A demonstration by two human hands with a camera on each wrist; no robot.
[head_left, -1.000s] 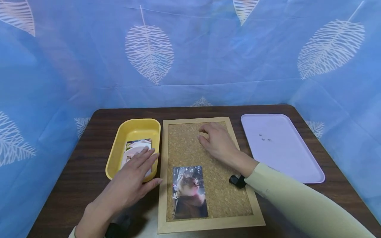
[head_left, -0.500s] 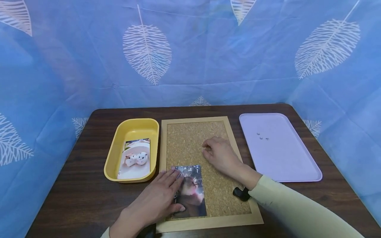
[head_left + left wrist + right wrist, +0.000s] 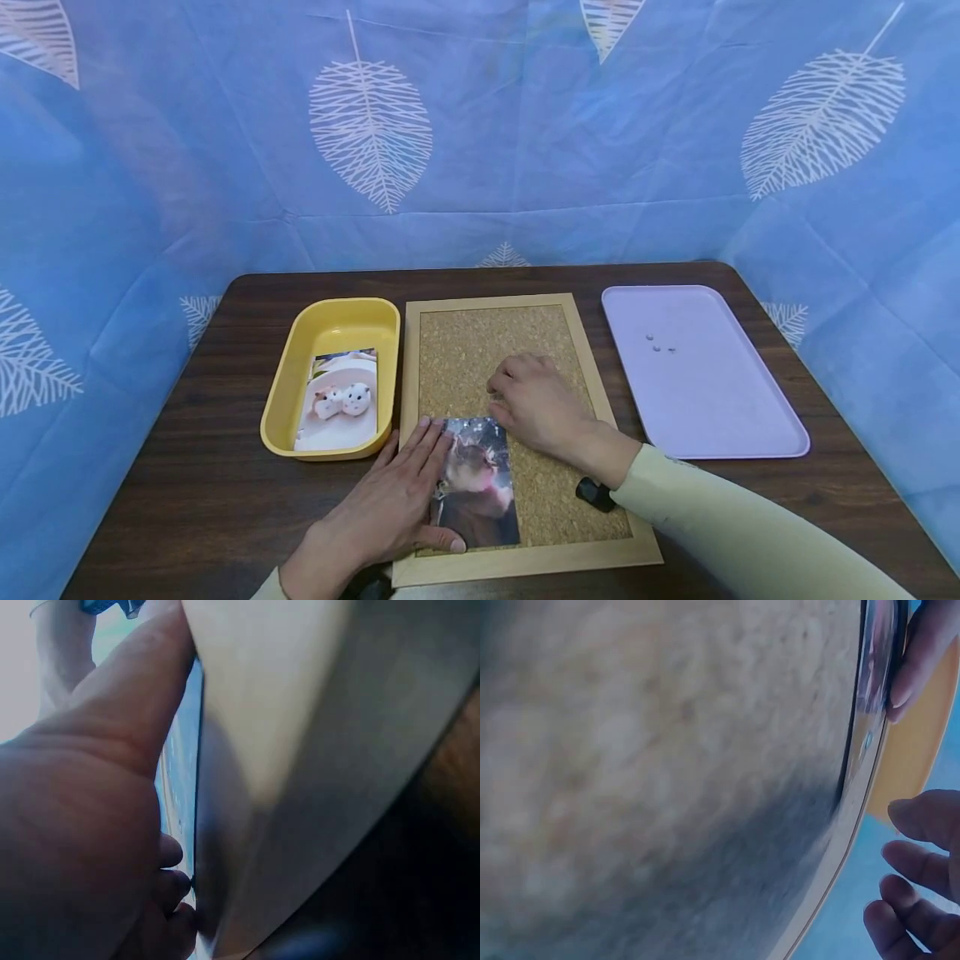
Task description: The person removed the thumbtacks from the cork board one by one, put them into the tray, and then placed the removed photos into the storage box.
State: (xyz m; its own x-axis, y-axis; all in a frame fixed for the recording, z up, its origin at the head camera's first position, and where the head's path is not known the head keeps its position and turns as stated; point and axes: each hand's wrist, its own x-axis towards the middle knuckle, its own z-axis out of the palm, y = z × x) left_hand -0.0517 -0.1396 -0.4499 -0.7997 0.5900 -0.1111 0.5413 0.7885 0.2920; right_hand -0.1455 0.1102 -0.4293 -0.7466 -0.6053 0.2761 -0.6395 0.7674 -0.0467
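Observation:
A photo (image 3: 480, 492) of a furry animal lies on the lower left of a wood-framed cork board (image 3: 457, 350). My left hand (image 3: 390, 500) rests at the photo's left edge with straight fingers, its thumb near the lower edge. Just above the photo's upper right corner is my right hand (image 3: 543, 408), its fingers loosely bent. In the right wrist view its fingertips (image 3: 900, 810) stand apart, and I see nothing between them. A tiny shiny spot (image 3: 868, 740) shows by the photo there; what it is I cannot tell. The left palm's contact is hidden.
Left of the board stands a yellow bin (image 3: 281, 400) holding a photo (image 3: 341, 408) with two white-and-pink figures. On the right a lilac tray (image 3: 727, 400) carries a few tiny shiny bits (image 3: 656, 348). Everything sits on a dark wooden table (image 3: 187, 467) before a blue leaf-patterned cloth (image 3: 487, 125).
My left hand has moved from over the yellow bin onto the left side of the photo on the board. My right hand has come down from the board's top toward the photo's upper edge.

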